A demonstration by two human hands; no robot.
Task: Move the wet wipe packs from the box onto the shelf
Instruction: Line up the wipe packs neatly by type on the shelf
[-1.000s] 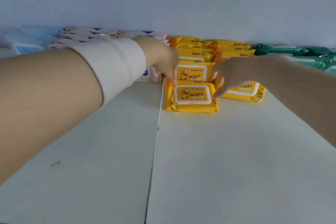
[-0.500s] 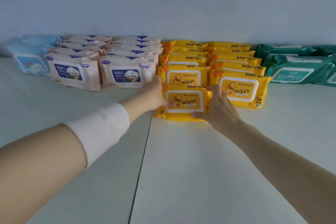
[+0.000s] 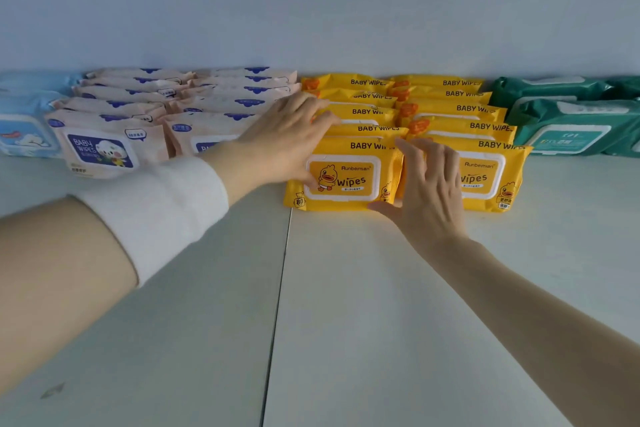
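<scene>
Two hands, left hand and right hand, lay flat with fingers spread and gripping nothing against the front yellow wipe pack, apparently squaring it into its leaning row on the shelf; box unseen.

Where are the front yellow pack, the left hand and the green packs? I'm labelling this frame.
front yellow pack [image 3: 346, 180]: head view, white lid label.
left hand [image 3: 280, 142]: head view, back of hand.
green packs [image 3: 568, 128]: head view, front pack's top.

Pale wall (bluish); soft light
</scene>
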